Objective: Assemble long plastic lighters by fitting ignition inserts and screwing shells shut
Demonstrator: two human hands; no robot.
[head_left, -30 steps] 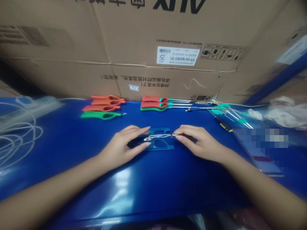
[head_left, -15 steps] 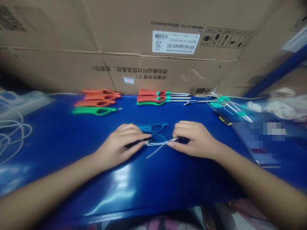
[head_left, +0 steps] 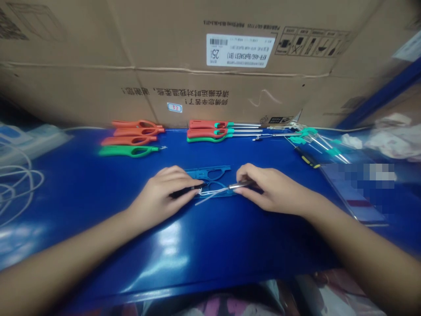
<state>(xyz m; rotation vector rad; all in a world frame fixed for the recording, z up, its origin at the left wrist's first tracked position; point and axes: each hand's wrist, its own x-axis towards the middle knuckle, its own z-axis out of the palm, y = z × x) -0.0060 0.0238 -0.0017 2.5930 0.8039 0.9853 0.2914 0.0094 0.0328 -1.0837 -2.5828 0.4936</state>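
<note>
A: Take the blue handle halves (head_left: 194,174) as your landmark. What lies to their left?

B: Well to their left you have a looped white cable (head_left: 31,177) and a clear package (head_left: 49,141), its contents too blurred to tell. Nearer, left and beyond the halves, lie orange handles (head_left: 123,132) and a green handle (head_left: 118,151).

A: And your grip?

B: Your left hand (head_left: 164,188), at the halves' left end, is pinched on a dark part (head_left: 184,191). White wires (head_left: 213,191) run from it across the nearer half; whether they sit inside that shell, you can't tell. Just right of the halves, your right hand (head_left: 271,189) has its fingertips closed on a metal tube (head_left: 236,186).

A: Beyond them?

B: Red handles (head_left: 202,124) with metal rods, then a cardboard box (head_left: 164,48), its inside hidden from you.

A: Farther right?

B: Teal-fitted rods (head_left: 309,131), a black-and-yellow tool (head_left: 307,158), then crumpled white material (head_left: 384,141).
</note>
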